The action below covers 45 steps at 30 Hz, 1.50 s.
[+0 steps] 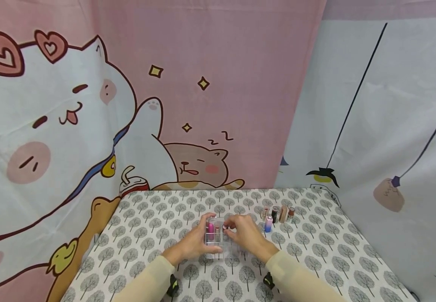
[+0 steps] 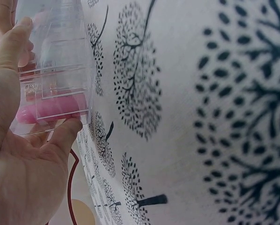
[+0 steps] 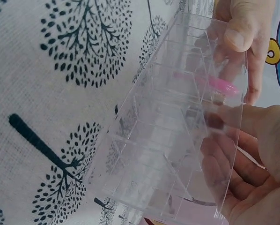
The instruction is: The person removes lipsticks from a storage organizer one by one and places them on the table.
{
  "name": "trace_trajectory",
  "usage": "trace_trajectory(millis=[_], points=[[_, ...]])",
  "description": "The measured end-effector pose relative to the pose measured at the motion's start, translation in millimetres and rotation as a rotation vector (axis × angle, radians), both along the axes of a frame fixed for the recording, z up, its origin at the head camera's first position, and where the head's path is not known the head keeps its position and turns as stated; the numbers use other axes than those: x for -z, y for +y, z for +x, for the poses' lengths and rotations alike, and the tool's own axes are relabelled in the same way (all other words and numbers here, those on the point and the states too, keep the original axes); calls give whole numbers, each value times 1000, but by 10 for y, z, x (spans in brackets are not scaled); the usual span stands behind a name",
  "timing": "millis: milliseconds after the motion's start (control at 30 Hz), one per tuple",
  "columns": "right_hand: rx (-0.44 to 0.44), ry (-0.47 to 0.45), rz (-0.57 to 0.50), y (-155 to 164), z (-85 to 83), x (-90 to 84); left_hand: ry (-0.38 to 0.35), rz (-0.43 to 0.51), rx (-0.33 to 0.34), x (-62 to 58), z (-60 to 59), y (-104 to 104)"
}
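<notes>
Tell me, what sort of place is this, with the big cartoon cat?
Probably an indoor corner decorated for tabletop activities, though I can't tell which room. A cartoon cloth hangs behind, a tree-patterned tablecloth lies in front, and a clear box is in the person's left hand.

Both forearms come in from the near side of the clear box [image 3: 144, 136], the left forearm [image 1: 146, 274] toward its left, the right forearm [image 1: 301, 274] toward its right, each in a pale sleeve that leaves the wrist bare. The left hand [image 1: 193, 242] grips the box's left side, thumb toward the near edge and fingers toward the far corner. The right hand [image 1: 249, 235] bends over the box, thumb and fingertips pinching a small lipstick, the other fingers curled.
</notes>
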State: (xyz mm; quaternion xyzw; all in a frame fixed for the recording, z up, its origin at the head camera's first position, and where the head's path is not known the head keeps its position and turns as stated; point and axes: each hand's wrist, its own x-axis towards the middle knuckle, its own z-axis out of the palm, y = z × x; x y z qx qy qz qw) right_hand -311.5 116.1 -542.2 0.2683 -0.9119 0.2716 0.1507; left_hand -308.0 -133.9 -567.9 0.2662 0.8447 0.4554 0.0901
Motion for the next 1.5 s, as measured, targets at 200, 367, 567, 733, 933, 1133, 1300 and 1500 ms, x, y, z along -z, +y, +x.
trace_trajectory(millis=[200, 367, 567, 733, 933, 1133, 1300, 1500], points=[[28, 5, -11, -20, -8, -14, -1, 21, 0, -19, -6, -3], [24, 13, -4, -29, -2, -10, 8, 18, -3, -6, -13, -8], [24, 30, -1, -27, 5, -2, 16, 17, -3, 20, -18, -7], [15, 50, 0, -24, 27, 0, 4, 20, 0, 22, -2, -11], [20, 51, -13, -29, 44, -7, -1, 9, -10, 26, 13, -18], [14, 31, -51, -30, 56, -37, 1, 14, -10, 22, 11, -15], [16, 37, -67, -14, 67, -61, -6, 15, -9, 15, -3, -8], [13, 44, -85, 3, 73, -81, -9, 17, -7, 14, -11, -1]])
